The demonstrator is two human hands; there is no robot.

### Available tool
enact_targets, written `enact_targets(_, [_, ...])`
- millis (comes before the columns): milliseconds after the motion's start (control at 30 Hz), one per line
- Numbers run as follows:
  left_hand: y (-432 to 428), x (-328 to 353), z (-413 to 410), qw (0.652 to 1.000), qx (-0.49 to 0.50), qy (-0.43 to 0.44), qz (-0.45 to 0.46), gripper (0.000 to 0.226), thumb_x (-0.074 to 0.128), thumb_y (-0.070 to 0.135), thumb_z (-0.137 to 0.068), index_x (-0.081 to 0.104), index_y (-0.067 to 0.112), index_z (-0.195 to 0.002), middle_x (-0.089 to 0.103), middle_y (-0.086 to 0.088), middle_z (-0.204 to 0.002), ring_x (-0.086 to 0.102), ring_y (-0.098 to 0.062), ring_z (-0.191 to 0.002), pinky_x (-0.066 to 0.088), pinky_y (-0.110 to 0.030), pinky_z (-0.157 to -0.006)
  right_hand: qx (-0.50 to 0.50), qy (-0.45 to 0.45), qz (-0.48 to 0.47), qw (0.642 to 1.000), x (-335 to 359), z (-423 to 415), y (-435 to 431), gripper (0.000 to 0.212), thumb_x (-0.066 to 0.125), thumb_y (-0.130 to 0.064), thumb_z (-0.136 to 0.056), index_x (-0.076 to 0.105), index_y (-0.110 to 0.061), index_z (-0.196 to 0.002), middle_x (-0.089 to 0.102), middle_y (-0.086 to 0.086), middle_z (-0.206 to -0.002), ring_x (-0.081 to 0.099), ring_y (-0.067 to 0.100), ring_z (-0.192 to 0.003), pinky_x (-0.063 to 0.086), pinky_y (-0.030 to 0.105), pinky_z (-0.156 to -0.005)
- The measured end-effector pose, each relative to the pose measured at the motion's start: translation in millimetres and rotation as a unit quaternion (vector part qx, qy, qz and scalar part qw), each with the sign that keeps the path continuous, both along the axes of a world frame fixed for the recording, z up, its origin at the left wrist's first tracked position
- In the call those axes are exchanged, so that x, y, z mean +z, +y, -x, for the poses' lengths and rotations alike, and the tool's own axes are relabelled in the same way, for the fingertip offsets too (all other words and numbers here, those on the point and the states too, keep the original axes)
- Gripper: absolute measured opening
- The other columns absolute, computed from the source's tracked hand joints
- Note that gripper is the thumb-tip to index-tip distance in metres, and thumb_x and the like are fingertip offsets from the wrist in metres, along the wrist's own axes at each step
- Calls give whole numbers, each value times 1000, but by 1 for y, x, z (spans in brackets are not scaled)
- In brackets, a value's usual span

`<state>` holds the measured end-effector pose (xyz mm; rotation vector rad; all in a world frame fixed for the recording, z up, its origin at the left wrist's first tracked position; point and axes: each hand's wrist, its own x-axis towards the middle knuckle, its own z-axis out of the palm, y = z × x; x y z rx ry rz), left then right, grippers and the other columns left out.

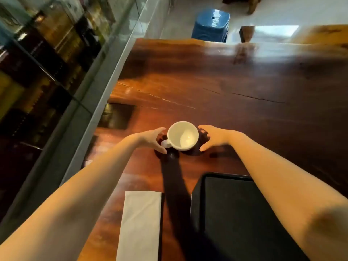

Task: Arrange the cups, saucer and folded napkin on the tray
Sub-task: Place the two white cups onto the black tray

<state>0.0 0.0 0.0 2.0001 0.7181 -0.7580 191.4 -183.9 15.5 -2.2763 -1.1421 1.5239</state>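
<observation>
A white cup [183,135] stands empty on a dark saucer [190,152] in the middle of the wooden table, its handle pointing left. My left hand [153,138] curls around the saucer's left edge, thumb near the cup's handle. My right hand [211,137] curls around the saucer's right edge. A black tray [222,175] lies near me at the lower right, partly under my right forearm, with nothing visible on it. A folded white napkin [141,223] lies on the table left of the tray.
The wooden table [244,87] stretches away beyond the cup. Its left edge runs along a glass railing [105,76]. A blue stool [211,25] stands on the floor past the far edge. A thin dark strip shows along the napkin's right side.
</observation>
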Motion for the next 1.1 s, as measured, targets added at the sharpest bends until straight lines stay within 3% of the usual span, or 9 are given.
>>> enact_targets(267, [-28,-10,-4,980,113,-161,33,94,82,7,-67,28,18,-144,41,-4,-144,40,-19,-130,31,-38,-113,-40,-23,-113,993,-23,19,7,109,85,-42,-53,23,-29,-142,28,4,-149,28,29,-137,28,58,-111])
enact_targets(433, [-40,-10,-8,974,147,-172,9,89,82,9,-69,31,18,-142,41,-5,-145,39,-22,-132,31,-29,-101,-69,24,-143,987,-1,30,2,89,81,-13,-68,29,-17,-140,33,6,-146,32,24,-134,28,43,-113])
enact_targets(533, [-46,-5,-10,974,140,-178,13,88,82,8,-69,33,18,-141,42,-5,-144,40,-22,-131,32,-27,-99,-78,29,-145,986,14,34,-9,80,75,-3,-75,30,-11,-141,34,8,-147,33,23,-134,29,29,-103])
enact_targets(700, [-69,12,-23,976,109,-189,2,86,82,10,-70,34,17,-141,42,-5,-144,40,-22,-131,31,-26,-97,-110,42,-142,983,39,32,-40,79,71,-1,-78,27,-12,-142,33,5,-144,32,19,-133,28,23,-95])
enact_targets(833, [-97,26,-45,978,75,-195,-1,87,83,16,-69,34,18,-141,43,-3,-143,41,-21,-130,32,-28,-96,-184,73,-140,970,56,26,-75,78,66,7,-79,26,-16,-142,31,2,-141,30,9,-114,30,26,-92])
enact_targets(1000, [-156,45,-73,972,45,-229,28,82,82,14,-70,36,19,-138,45,-1,-139,42,-10,-117,35,-27,-96,-264,75,-155,949,68,16,-138,82,65,10,-77,26,-20,-142,31,4,-144,33,11,-116,32,30,-95])
enact_targets(1100, [-198,49,-87,969,19,-244,40,80,81,11,-71,36,17,-137,45,-2,-139,43,-14,-122,36,-29,-100,-307,53,-150,938,71,11,-183,84,66,9,-76,25,-22,-142,31,4,-145,34,16,-122,33,32,-96])
